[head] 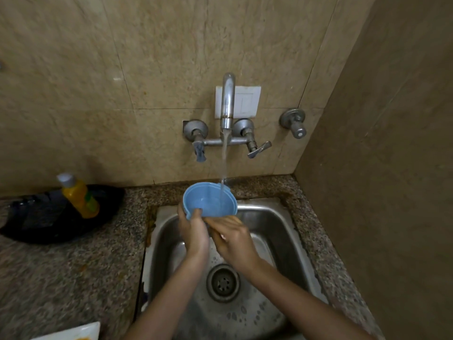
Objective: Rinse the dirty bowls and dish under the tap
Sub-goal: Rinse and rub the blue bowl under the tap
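One blue bowl point(208, 200) is up under the tap point(228, 101), held over the back of the steel sink point(282, 224), tipped a little toward the person. The running water point(223, 168) lands inside its right half. Its rim looks doubled, so there may be two nested; I cannot tell.

The left grip point(193, 231) holds the near-left rim, thumb point(197, 212) hooked inside and the fingers wrapped round the outside wall. The right grip point(232, 239) reaches in at the bowl's near underside. Its fingers are hidden there, so I cannot say whether they clasp the bowl or only prop it.

It looks like thin plastic: light, fairly stiff and unlikely to break if dropped, but slick once wet. The rim pinch seems the right hold, with a second support beneath while water pools and adds weight.

A white dish point(73, 332) with orange smears waits on the bench point(73, 266) at the lower left, seemingly not yet rinsed. Farther back a yellow bottle point(78, 197) stands on a black bag point(36, 217).
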